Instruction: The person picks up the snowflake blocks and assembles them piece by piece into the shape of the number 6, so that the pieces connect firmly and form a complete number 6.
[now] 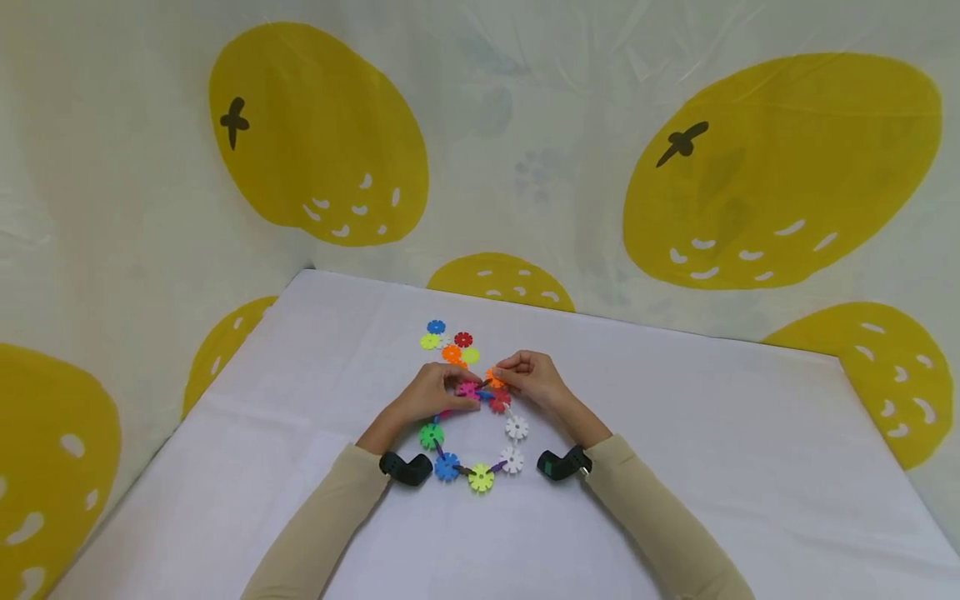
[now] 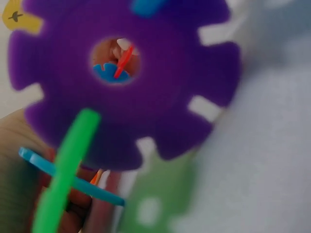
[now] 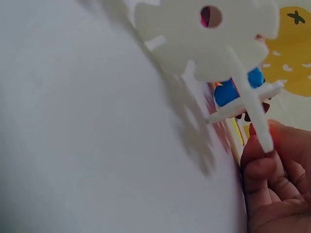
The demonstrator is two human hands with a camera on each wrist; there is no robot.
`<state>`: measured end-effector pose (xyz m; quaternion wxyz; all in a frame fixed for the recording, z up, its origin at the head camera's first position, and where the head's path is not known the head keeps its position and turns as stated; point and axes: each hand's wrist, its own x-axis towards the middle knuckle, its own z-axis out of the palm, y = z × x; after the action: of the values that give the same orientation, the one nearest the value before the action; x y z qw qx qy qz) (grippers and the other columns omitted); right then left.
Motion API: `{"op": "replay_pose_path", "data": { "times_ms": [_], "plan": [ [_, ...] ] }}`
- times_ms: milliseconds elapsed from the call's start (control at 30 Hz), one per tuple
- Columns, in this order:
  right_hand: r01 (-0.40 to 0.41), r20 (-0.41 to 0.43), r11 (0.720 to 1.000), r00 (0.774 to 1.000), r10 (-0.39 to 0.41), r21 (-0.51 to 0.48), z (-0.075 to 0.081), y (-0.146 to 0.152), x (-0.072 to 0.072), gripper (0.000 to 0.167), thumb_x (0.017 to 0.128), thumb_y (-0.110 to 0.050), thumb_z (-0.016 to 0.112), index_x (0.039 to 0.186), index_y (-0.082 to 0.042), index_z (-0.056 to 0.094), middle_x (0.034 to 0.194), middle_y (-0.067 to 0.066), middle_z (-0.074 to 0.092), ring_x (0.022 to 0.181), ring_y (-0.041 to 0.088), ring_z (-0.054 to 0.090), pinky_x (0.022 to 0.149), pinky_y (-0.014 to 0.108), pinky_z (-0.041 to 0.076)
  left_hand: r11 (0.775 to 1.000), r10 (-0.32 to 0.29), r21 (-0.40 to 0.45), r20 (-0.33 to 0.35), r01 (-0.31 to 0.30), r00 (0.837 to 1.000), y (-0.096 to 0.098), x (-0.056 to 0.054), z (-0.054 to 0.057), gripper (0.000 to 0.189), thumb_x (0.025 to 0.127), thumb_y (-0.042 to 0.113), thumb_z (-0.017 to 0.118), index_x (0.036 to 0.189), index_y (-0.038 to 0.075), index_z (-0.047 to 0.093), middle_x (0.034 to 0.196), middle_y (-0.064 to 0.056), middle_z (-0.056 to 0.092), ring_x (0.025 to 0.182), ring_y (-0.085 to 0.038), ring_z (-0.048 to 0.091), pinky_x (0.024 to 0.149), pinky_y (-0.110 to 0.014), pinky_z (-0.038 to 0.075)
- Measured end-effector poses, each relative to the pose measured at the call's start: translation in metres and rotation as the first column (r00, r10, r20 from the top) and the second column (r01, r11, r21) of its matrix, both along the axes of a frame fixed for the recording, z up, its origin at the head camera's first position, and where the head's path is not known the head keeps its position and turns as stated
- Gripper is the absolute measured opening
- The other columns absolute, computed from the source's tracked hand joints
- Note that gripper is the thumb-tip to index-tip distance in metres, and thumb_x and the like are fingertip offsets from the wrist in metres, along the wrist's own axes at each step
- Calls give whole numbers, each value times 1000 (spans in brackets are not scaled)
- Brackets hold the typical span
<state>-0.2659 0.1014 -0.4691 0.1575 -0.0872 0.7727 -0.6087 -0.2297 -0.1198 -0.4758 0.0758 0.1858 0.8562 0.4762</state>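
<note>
Between both hands is a ring of notched plastic discs slotted into one another. At the ring's far side my left hand [image 1: 429,392] grips a pink disc [image 1: 468,390] between thumb and fingers. My right hand [image 1: 534,377] pinches an orange disc [image 1: 493,378] just above a red disc [image 1: 500,402]. White discs [image 1: 516,427] run down the right side, with a yellow disc [image 1: 481,478] nearest me and blue [image 1: 447,467] and green [image 1: 431,436] discs on the left. A purple disc [image 2: 165,116] fills the left wrist view. The right wrist view shows a white disc [image 3: 233,39] close up.
Several loose discs lie beyond the hands, among them a blue one [image 1: 437,327], a dark red one [image 1: 463,340] and an orange one [image 1: 452,353]. A white cloth [image 1: 675,467] covers the table. Behind it hangs a curtain [image 1: 525,150] printed with yellow fruit.
</note>
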Motion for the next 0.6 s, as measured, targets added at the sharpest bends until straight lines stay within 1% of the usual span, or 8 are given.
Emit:
{"op": "replay_pose_path", "data": {
  "times_ms": [133,233,400,467,600],
  "plan": [
    [-110,-6,994,994,110,19,2,5,-6,19,92,-13,68,101,3,64,82,0,71,58,10,49,54,20,41,1000,-11,5,19,11,1000,-2,-2,-1,33,78,22,83,107,10,73,92,2,69,82,-15,54,73,-24,46],
    [-176,-10,984,984,176,31,4,6,-15,21,95,-15,64,104,3,64,83,-1,69,59,12,50,55,21,43,1000,-27,16,23,27,999,-5,-3,-3,32,79,22,83,107,11,72,90,3,68,83,-15,55,73,-25,46],
    [-223,-30,974,974,224,40,6,3,-32,22,95,-12,64,108,6,63,84,2,68,62,14,52,58,21,47,997,-69,35,31,68,997,-8,-4,-3,31,79,21,82,107,12,72,93,3,69,83,-16,54,73,-25,46],
    [-238,-37,969,970,241,68,5,2,-38,22,93,-11,66,108,5,65,86,3,69,64,15,54,60,21,48,996,-85,34,30,84,996,-8,-3,-3,31,80,21,82,108,13,72,94,3,69,83,-16,53,72,-25,45],
    [-270,-59,953,958,280,139,3,-3,-48,23,91,-13,70,109,0,67,90,5,69,68,16,56,63,21,49,995,-97,32,30,96,995,-7,-3,-6,31,80,23,82,108,14,72,94,4,69,83,-16,51,71,-24,43]
  ]
}}
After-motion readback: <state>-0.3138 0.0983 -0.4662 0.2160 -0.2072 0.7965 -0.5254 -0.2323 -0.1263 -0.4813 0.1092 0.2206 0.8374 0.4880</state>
